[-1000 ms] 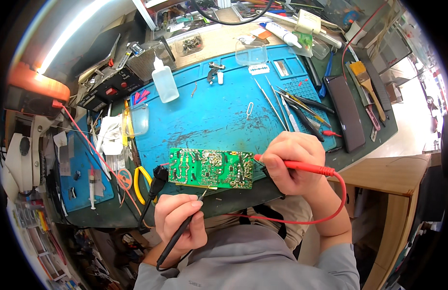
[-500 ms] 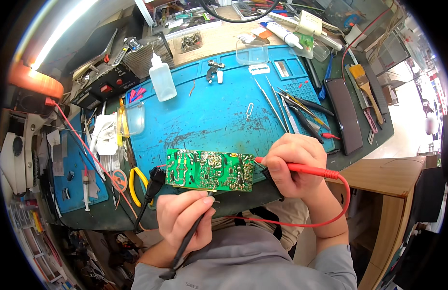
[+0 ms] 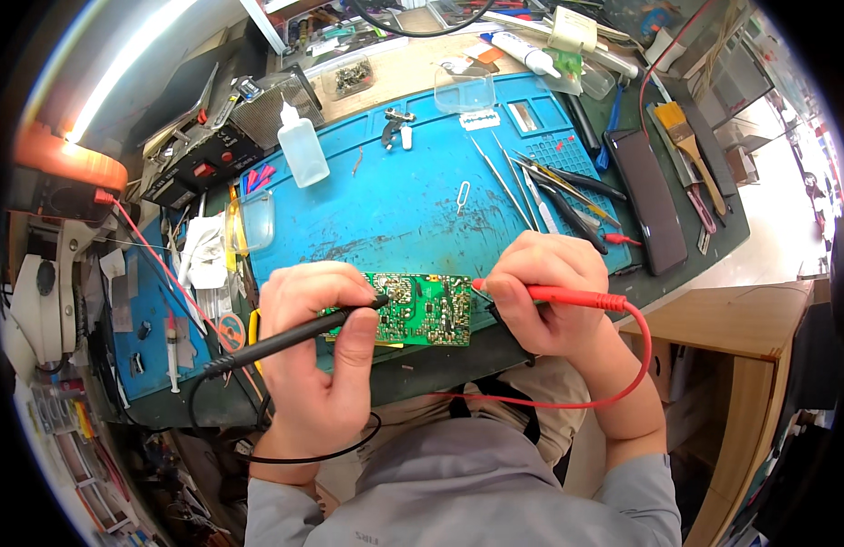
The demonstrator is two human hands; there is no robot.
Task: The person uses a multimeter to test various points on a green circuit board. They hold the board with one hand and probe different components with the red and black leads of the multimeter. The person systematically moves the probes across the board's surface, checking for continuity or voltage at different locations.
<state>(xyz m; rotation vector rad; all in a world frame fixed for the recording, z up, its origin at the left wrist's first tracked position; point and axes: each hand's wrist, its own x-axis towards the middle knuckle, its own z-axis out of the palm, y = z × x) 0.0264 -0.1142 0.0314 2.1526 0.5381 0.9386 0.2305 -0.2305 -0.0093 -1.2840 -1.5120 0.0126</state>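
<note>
A green circuit board (image 3: 422, 314) lies solder side up at the near edge of the blue mat, its left part covered by my left hand (image 3: 317, 346). That hand pinches a black multimeter probe (image 3: 290, 337), whose tip end is over the board's upper middle; contact is too small to tell. My right hand (image 3: 551, 296) is closed around a red multimeter probe (image 3: 577, 296) at the board's right end, with its tip near the upper right corner. Below the right fingers a dark piece shows in part. The red lead loops back under my right wrist; the black lead hangs below my left hand.
An orange multimeter (image 3: 66, 178) stands at the left under a bright lamp. On the blue mat (image 3: 376, 219) are a clear squeeze bottle (image 3: 303, 150), a small clear tray (image 3: 255, 221), tweezers (image 3: 504, 182) and pliers (image 3: 572, 223). A dark phone (image 3: 645, 202) and a brush (image 3: 684, 150) lie right.
My left hand has moved up and left with the black probe, from the board's lower edge to over its upper middle. The right hand keeps its place at the right end.
</note>
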